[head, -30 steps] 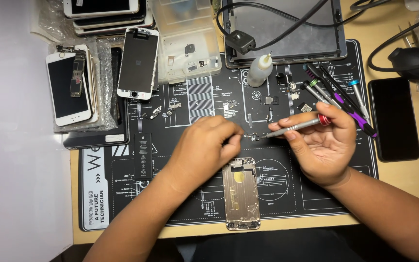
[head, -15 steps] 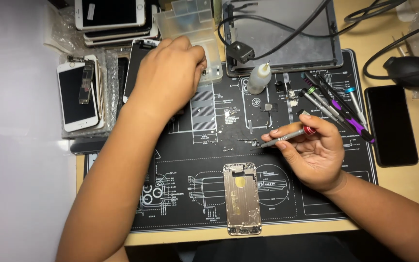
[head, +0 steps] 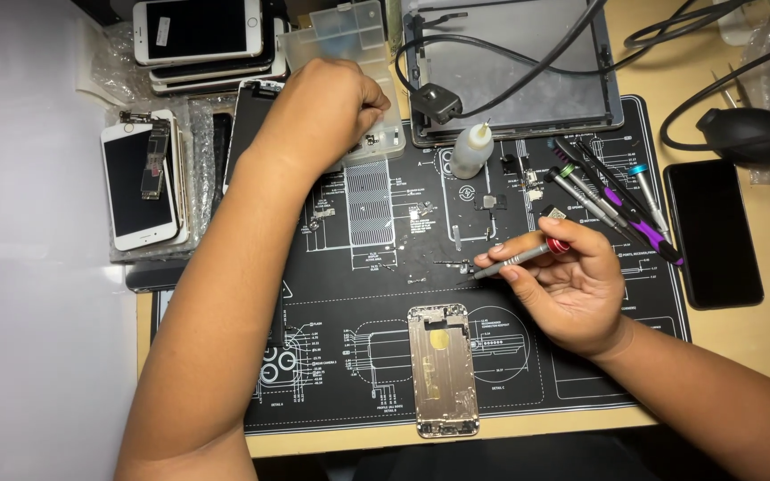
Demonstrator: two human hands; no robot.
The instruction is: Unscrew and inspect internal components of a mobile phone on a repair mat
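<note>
The left hand (head: 327,107) pinches into the clear plastic parts tray (head: 349,53) at the black printed mat's (head: 349,356) far edge, while the right hand (head: 572,285) grips a slim grey red-capped screwdriver (head: 519,258).

A light wooden table (head: 759,338) stood beneath a black work mat (head: 358,267) printed with white diagrams. A pale, bare surface (head: 28,312) bordered the table's left edge. Lighting was bright and even.
</note>
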